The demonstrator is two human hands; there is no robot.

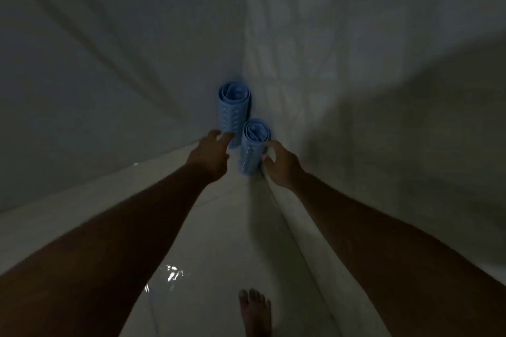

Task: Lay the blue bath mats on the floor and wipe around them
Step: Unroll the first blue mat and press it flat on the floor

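head: 2 rolled blue mats upright in wall corner, far mat (234,115) + near mat (253,146) | L hand (212,157) & R hand (282,165) both spread open, beside rolls, nothing gripped | step: pickup | next: likely close fingers round rolls, carry to wet floor (219,241), unroll
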